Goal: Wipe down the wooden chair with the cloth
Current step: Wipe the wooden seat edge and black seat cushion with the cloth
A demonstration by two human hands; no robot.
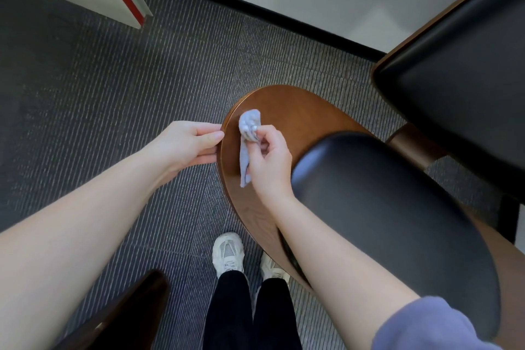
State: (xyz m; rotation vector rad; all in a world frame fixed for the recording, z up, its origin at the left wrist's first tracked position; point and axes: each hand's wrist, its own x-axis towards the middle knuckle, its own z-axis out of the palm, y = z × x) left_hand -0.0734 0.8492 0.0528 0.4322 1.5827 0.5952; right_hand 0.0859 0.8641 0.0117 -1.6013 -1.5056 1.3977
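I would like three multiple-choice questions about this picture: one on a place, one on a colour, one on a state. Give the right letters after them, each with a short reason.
1. Where is the left hand?
A. on the edge of the wooden back
B. on the black cushion
C. on the floor

2. What colour is the cloth?
A. red
B. light blue-grey
C. green

3. How does the right hand hold the cloth?
A. spread flat
B. bunched in the fingers
C. not at all

Answers:
1 A, its fingers grip the wood's rim.
2 B, it shows pale blue-grey against the brown.
3 B, the fingers close on a crumpled wad.
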